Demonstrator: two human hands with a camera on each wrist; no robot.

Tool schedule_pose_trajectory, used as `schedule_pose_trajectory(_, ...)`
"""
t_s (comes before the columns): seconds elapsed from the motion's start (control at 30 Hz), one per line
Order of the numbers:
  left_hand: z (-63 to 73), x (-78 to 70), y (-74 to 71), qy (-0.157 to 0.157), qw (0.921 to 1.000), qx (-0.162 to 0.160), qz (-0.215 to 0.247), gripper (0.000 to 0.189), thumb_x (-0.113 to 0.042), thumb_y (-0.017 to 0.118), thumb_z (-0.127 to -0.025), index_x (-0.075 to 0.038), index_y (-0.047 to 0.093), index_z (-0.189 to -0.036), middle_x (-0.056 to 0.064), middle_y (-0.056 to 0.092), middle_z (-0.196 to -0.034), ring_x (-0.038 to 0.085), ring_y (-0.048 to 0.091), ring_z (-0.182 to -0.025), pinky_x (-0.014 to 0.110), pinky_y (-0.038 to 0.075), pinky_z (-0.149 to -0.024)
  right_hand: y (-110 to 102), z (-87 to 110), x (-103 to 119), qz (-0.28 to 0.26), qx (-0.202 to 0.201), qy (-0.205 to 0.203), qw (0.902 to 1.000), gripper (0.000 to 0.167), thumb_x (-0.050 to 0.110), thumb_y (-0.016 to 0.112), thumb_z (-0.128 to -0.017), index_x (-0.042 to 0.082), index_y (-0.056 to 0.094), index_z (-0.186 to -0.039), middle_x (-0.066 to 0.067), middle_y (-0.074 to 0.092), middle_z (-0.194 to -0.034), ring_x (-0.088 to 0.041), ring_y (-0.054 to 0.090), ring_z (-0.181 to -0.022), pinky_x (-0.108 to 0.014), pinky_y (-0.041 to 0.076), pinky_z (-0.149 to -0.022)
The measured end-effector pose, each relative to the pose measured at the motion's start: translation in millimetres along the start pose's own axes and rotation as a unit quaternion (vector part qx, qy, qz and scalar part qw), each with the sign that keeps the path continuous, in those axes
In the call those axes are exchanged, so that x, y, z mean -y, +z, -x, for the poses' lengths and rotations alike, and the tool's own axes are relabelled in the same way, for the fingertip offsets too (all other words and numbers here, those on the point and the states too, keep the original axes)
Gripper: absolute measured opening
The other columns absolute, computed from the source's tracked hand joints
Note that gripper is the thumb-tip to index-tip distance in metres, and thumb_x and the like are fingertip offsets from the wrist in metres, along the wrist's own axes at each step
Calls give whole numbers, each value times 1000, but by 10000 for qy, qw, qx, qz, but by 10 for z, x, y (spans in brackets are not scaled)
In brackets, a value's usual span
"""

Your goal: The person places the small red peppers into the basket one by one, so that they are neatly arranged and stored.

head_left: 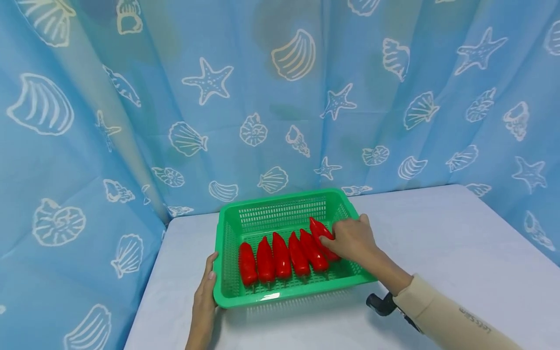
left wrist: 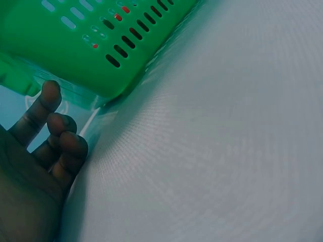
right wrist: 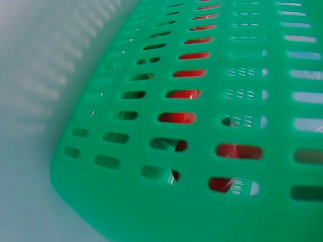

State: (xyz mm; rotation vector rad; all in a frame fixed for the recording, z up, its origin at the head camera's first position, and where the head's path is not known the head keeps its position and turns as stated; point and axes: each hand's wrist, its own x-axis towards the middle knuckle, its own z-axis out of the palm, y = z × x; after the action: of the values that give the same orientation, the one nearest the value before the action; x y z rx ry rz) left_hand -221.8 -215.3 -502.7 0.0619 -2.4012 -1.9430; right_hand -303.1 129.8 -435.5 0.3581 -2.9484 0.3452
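Observation:
In the head view, several glossy red peppers lie side by side in a green plastic basket point(head_left: 286, 293), stems towards the near edge. My right hand point(head_left: 353, 239) reaches over the basket's right side and grips the rightmost pepper point(head_left: 320, 233), with the thumb on top; its other fingers are mostly hidden. Beside the left rim, my left hand point(head_left: 204, 291) touches the basket with relaxed fingers. In the left wrist view, loosely bent fingers point(left wrist: 70, 146) stand just off the slotted wall. The right wrist view shows red through the basket's slots, with the right hand hidden.
The basket stands on a white-covered table point(head_left: 437, 233). Behind and to the left hangs a blue curtain point(head_left: 262, 97) printed with shells and starfish. A black device point(head_left: 381, 305) is worn at the right wrist, close to the basket's near right corner.

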Motion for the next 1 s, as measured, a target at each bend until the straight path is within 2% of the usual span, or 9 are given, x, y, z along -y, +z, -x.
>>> schedule_pose_trajectory(0.17, -21, 3, 12, 74, 10000, -21, -10, 57, -59, 28, -105, -34, 29, -157, -2, 22, -163, 24, 17, -149, 60, 17, -115, 42, 12, -22, 278, -136, 1, 9995, 48, 39, 73, -87, 16, 50, -51, 2, 42, -47, -15, 44, -50, -42, 27, -67)
schedule_pose_trajectory(0.33, -18, -19, -14, 67, 10000, 7, -60, 57, -58, 27, -106, -34, 28, -157, 0, 19, -164, 26, 15, -150, 61, 15, -115, 67, -11, 1, 613, 45, 0, 9981, 52, 43, 70, -89, 16, 51, -50, 1, 43, -48, -17, 44, -54, -43, 25, -69)
schedule_pose_trajectory(0.57, -7, -12, -8, -6, 10000, 32, -46, 59, -59, 26, -105, -34, 26, -158, -1, 18, -165, 25, 14, -150, 60, 16, -115, 63, 6, 12, 672, 111, 13, 9977, 54, 43, 68, -92, 16, 50, -49, 0, 43, -50, -18, 43, -56, -43, 25, -69)
schedule_pose_trajectory(0.63, -1, -12, -3, -16, 10000, 27, -26, 59, -60, 26, -105, -35, 26, -158, -1, 19, -164, 25, 15, -150, 60, 16, -115, 60, 18, -1, 548, 20, -22, 9985, 52, 43, 69, -92, 17, 52, -50, 1, 43, -49, -18, 44, -56, -43, 25, -69)
schedule_pose_trajectory(0.7, 3, -13, 2, -53, 10000, 14, -36, 59, -61, 27, -105, -35, 26, -158, -2, 19, -164, 25, 15, -150, 60, 17, -115, 50, 36, -14, 263, -143, -71, 9995, 46, 41, 71, -91, 15, 61, -55, 3, 43, -49, -18, 46, -58, -43, 25, -68)
schedule_pose_trajectory(0.83, 5, -20, 15, -126, 9999, 2, -72, 61, -61, 27, -104, -34, 25, -159, -1, 19, -165, 26, 15, -150, 60, 16, -115, 15, 83, -43, -407, -397, -185, 9982, 26, 35, 76, -89, 11, 77, -76, 9, 45, -49, -17, 54, -67, -43, 25, -69)
schedule_pose_trajectory(0.9, 4, -20, 18, -156, 9998, 15, -104, 61, -61, 26, -104, -33, 25, -159, -1, 18, -165, 26, 15, -150, 60, 16, -115, -6, 108, -58, -670, -427, -241, 9965, 22, 32, 76, -89, 11, 79, -84, 11, 46, -51, -16, 55, -70, -42, 24, -69)
schedule_pose_trajectory(1.0, 5, -13, 17, -123, 9999, 11, -87, 61, -61, 26, -105, -33, 25, -159, -1, 18, -165, 26, 14, -151, 59, 16, -115, -42, 147, -87, -1013, -389, -363, 9934, 18, 28, 75, -90, 11, 80, -89, 12, 48, -54, -14, 52, -69, -42, 23, -69)
